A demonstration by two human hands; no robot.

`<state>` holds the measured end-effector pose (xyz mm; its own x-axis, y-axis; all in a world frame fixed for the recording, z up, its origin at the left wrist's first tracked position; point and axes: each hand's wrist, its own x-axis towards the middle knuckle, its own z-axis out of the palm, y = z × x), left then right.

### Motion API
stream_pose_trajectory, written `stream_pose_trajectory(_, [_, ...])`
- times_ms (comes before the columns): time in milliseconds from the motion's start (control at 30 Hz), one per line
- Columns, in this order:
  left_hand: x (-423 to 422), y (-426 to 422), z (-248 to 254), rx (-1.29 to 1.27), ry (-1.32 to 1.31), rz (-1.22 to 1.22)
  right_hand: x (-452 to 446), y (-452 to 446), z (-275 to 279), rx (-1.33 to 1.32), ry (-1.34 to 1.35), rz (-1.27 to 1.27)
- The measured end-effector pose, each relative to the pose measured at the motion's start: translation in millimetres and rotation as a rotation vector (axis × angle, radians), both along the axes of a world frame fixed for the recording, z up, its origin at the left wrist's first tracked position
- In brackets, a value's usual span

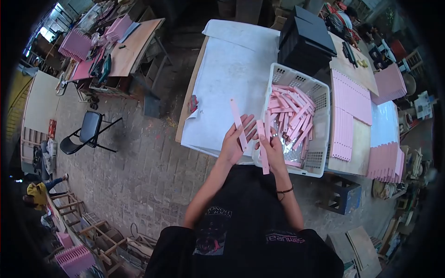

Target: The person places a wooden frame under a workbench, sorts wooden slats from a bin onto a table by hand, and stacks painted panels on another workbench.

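Observation:
A long, narrow pink strip with a small hole near its top end lies across the palm of my left hand. The fingers of that hand are spread behind it. My right hand has its thumb and fingers closed on another pink strip, held upright beside the first and apart from it. Just right of my right hand, a white plastic basket contains a jumbled pile of similar pink strips. Fingertips of my right hand are partly hidden behind its strip.
A white-covered table lies ahead, with a small red object at its left edge. Black boxes stand behind the basket. Pink slotted panels lie further right. A folding chair and a person in yellow are at left.

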<state>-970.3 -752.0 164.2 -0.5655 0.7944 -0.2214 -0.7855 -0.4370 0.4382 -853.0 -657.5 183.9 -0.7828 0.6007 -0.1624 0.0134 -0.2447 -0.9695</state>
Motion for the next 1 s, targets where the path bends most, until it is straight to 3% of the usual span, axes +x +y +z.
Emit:
stream_pose_trajectory(67, [-9, -8, -9, -0.090, 0.003, 0.009, -2, -1, 8, -0.086, -0.029, -0.058])
stream_pose_trajectory(133, [-20, -22, -57, -0.177, 0.079, -0.018, -3, -1, 5, -0.099, -0.054, -0.085])
stream_pose_trajectory(300, [-57, -51, -189, -0.816, 0.322, 0.103, 1, 2, 4, -0.118, -0.111, -0.096])
stream_pose_trajectory(367, [-64, -59, -209, -1.097, 0.482, 0.137, 4, 1, 2, -0.137, -0.126, -0.109])
stream_pose_trajectory(467, [-65, -66, -217, -1.316, 0.780, 0.170, 7, -1, -5, -0.165, -0.148, -0.129])
stream_pose_trajectory(567, [-41, -50, -198, -1.212, 0.806, 0.186, 8, -5, -2, -0.234, -0.139, -0.127])
stream_pose_trajectory(667, [-30, -58, -147, -1.137, 0.834, 0.235, 7, -5, -2, -0.242, -0.139, -0.120])
stream_pose_trajectory(733, [-10, -49, -85, -0.723, 0.534, -0.087, 7, -7, -6, -0.244, -0.162, -0.108])
stream_pose_trajectory(800, [11, -33, -42, -0.523, 0.429, -0.163, 4, -13, -16, -0.153, -0.183, -0.075])
stream_pose_trajectory(967, [13, -23, -37, -0.403, 0.229, -0.117, -12, -29, -18, 0.058, -0.167, -0.019])
stream_pose_trajectory(1000, [9, -23, -34, -0.392, 0.180, -0.085, -12, -30, -14, -0.008, -0.216, 0.034])
